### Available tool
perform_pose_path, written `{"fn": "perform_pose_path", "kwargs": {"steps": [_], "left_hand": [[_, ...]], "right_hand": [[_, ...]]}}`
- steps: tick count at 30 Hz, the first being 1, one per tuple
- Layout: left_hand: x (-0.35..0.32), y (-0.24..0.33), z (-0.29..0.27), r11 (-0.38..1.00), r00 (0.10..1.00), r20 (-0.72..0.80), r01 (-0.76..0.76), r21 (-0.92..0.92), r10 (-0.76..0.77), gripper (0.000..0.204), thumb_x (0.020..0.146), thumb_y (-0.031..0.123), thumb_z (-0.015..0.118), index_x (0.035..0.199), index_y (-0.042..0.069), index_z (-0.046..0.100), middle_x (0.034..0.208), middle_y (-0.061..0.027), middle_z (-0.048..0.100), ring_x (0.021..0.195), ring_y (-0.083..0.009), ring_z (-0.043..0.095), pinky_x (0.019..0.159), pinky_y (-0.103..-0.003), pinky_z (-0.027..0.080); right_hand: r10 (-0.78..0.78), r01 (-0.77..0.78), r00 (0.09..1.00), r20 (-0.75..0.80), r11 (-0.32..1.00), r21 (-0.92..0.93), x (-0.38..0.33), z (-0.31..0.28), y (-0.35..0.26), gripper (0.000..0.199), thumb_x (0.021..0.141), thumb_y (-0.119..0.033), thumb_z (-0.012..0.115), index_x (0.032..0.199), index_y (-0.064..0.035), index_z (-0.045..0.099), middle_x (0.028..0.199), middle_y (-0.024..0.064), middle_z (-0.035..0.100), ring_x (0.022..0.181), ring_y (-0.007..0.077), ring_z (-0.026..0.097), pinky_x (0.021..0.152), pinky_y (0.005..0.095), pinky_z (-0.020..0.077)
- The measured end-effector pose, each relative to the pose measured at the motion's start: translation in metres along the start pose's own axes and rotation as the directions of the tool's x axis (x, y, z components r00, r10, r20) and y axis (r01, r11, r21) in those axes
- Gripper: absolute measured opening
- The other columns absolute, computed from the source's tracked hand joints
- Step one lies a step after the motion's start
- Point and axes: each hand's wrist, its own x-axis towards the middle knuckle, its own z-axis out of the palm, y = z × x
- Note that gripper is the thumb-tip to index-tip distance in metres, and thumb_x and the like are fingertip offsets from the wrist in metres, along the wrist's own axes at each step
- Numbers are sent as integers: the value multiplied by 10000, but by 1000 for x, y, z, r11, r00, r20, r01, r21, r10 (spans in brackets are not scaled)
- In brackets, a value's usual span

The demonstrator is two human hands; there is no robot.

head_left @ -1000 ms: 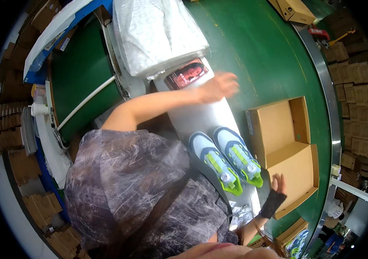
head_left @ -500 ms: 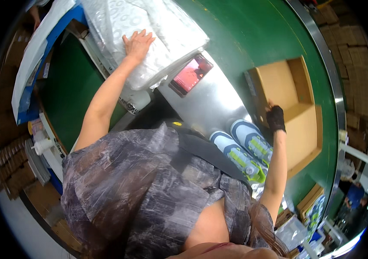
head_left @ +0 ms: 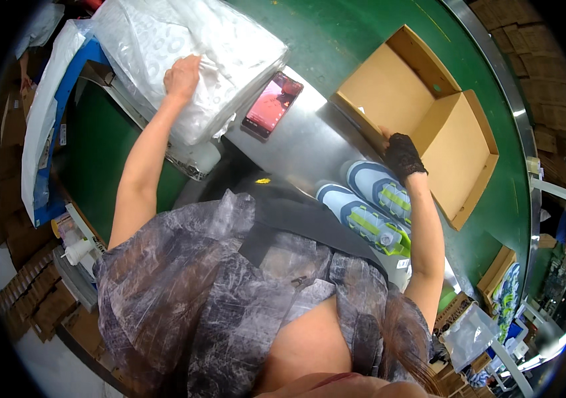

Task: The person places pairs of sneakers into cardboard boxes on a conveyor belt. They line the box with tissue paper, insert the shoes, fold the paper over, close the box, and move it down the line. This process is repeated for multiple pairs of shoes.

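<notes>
My left hand (head_left: pixel 183 78) is closed on a top sheet of the white patterned wrapping paper (head_left: pixel 157 40), which creases beside the fingers. The paper lies as a thick stack in clear plastic. My right hand (head_left: pixel 403 156), in a black fingerless glove, grips the near wall of an open cardboard shoebox (head_left: pixel 452 146); its lid is folded back and the inside is bare cardboard. A pair of light blue sneakers with green laces, a left shoe (head_left: pixel 359 215) and a right shoe (head_left: pixel 382 192), sits beside my right wrist, close to my body.
A phone (head_left: pixel 273 106) with a lit screen lies on the metal surface between the stack and the box. The green worktop (head_left: pixel 322 26) runs behind. At left stands a blue and white carton (head_left: pixel 57 119). Another open box (head_left: pixel 502 285) with shoes sits at lower right.
My right hand has shifted the shoebox left and away from me, tilting it. My left hand has moved left over the paper, its spread fingers now curled in.
</notes>
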Motion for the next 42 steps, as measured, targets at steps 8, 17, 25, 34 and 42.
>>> {"fn": "perform_pose_path", "kwargs": {"steps": [8, 17, 25, 34, 42], "left_hand": [[50, 60, -201, 964, 863, -505, -113, -242, -25, 291, 892, 296, 453, 930, 32, 570, 873, -186, 606, 778, -335, 587, 649, -375, 461], [39, 353, -207, 579, 525, -341, -812, 72, 779, 260, 801, 180, 449, 1030, 100, 540, 944, -148, 543, 910, -304, 493, 835, -391, 356], [7, 476, -124, 238, 439, -549, -885, -400, 711, 518, 800, 435, 556, 1115, 29, 491, 1188, -216, 436, 1076, -359, 444, 873, -526, 353], [46, 340, 15, 547, 544, -86, -837, 13, 835, 622, 749, 509, 545, 1256, 168, 429, 1376, -171, 267, 1318, -292, 157, 967, -648, 96], [111, 279, 10, 721, 658, 686, 309, -621, 309, 851, 680, 550, 651, 1247, -33, 402, 1128, -163, 538, 1054, -289, 516, 901, -361, 416]], "right_hand": [[37, -38, 999, 28, 999, 13, -9, 10, 26, 340, 776, -92, 482, 1110, -81, 544, 895, 212, 596, 879, 342, 574, 765, 403, 447], [149, 306, 906, -396, 414, 857, -23, -113, -70, 719, 724, -156, 702, 1319, -104, 302, 1164, 87, 487, 1029, 204, 496, 857, 355, 411], [870, 519, 235, -434, 265, 813, -42, -109, 102, 459, 717, -72, 670, 1136, 4, 500, 1056, 61, 560, 787, 145, 553, 670, 246, 463], [816, 280, -437, -378, 523, 805, -198, -51, 238, 418, 769, -201, 588, 1120, 12, 506, 1082, 107, 550, 897, 237, 553, 802, 370, 472], [993, 418, -44, 109, -81, 905, -312, 61, 322, 477, 744, -380, 605, 1052, -17, 568, 1004, 100, 577, 813, 245, 548, 742, 377, 467]]}}
